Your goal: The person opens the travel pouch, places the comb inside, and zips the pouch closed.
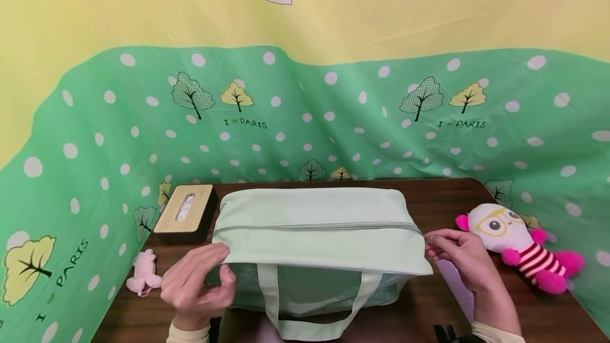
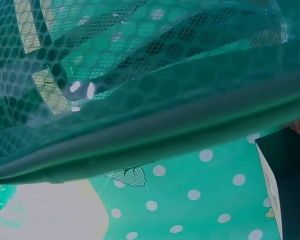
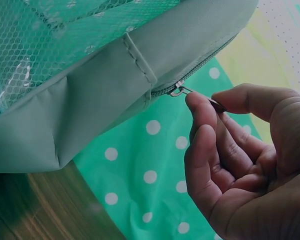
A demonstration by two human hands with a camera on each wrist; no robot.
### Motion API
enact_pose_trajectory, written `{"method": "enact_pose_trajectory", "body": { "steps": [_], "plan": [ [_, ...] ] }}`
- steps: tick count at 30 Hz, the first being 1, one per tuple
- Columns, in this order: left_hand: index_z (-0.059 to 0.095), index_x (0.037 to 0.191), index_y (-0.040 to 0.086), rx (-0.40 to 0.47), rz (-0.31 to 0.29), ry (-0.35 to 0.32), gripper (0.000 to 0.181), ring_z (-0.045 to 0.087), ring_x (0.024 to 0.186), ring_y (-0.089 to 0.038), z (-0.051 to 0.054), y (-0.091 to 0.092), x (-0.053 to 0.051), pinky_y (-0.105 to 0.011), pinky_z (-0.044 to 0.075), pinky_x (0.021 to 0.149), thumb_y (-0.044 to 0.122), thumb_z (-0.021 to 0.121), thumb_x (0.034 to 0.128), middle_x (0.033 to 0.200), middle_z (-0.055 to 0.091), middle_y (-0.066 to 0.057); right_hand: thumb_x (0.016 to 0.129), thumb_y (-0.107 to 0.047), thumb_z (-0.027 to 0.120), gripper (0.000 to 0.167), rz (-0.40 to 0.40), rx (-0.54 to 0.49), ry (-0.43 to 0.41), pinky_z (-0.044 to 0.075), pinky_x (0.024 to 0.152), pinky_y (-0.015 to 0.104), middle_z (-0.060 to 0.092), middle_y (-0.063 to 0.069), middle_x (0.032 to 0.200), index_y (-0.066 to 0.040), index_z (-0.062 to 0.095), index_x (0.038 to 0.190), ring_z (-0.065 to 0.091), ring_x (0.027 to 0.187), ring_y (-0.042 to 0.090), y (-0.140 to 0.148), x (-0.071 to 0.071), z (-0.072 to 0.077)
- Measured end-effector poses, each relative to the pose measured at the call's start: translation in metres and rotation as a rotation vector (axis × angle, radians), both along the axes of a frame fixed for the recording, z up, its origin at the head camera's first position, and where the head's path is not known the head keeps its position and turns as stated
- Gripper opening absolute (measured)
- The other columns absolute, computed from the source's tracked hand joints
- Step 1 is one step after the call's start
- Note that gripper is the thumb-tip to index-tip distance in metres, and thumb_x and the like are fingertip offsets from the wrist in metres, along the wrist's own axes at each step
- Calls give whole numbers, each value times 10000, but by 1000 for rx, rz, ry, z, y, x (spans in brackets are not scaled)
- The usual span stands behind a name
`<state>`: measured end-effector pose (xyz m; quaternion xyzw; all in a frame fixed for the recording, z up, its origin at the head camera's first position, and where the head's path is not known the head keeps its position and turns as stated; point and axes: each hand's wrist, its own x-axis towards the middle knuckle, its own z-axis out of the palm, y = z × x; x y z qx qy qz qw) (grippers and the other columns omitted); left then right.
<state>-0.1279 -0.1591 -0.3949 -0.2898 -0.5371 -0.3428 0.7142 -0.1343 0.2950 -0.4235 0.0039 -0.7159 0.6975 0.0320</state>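
A pale green bag [image 1: 310, 205] with mesh sides stands on the table, and the zip [image 1: 314, 226] runs across its top in a closed line. At its right end my right hand [image 1: 459, 253] pinches the zip pull [image 3: 217, 106] between thumb and forefinger, the other fingers curled in. My left hand [image 1: 200, 279] holds the bag's left front corner, fingertips on the top panel and thumb below its edge; the corner itself is hidden. The bag's handle [image 1: 314, 330] hangs down in front. Mesh and the bag's edge fill most of the left wrist view.
Behind the left hand stands a tissue box [image 1: 204, 210] with a wooden lid. A small pink plush toy [image 1: 144, 271] lies at the left edge. To the right lie a plush doll [image 1: 505, 232] and a purple dotted strip [image 1: 457, 285]. Patterned cloth [image 1: 310, 89] surrounds the table [image 1: 438, 195].
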Motion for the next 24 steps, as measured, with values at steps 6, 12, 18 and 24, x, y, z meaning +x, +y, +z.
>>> {"method": "enact_pose_trajectory", "body": {
  "steps": [6, 12, 18, 24],
  "plan": [
    [732, 673, -58, -33, -19, -30, 244, 648, 510, -292, 1, -3, 2, -229, 596, 791, 113, 669, 836, 631, 698, -183, 984, 132, 518, 410, -4, -48, 33, 585, 607, 205, 742, 3, 750, -150, 779, 841, 703, 654, 98, 0, -1, 2],
    [757, 748, -47, -199, -50, -236, 276, 694, 607, -262, 8, -17, 16, -191, 581, 832, 165, 673, 902, 717, 729, -164, 988, 111, 538, 385, -13, -18, 28, 588, 608, 217, 747, 0, 762, -155, 778, 846, 710, 669, 105, 1, 5, -1],
    [789, 898, -13, -349, -42, -469, 321, 729, 763, -225, 15, -31, 31, -139, 520, 946, 273, 671, 985, 856, 763, -143, 986, 110, 545, 368, -18, -5, 67, 593, 609, 227, 753, 3, 768, -142, 782, 860, 713, 670, 107, -1, 6, 2],
    [799, 970, -16, -404, -22, -523, 371, 753, 895, -178, 17, -37, 36, -132, 502, 974, 316, 647, 1035, 916, 780, -147, 983, 132, 533, 409, -15, -34, 116, 586, 608, 210, 765, 10, 773, -163, 791, 868, 722, 666, 101, -4, 6, 7]
  ]
}}
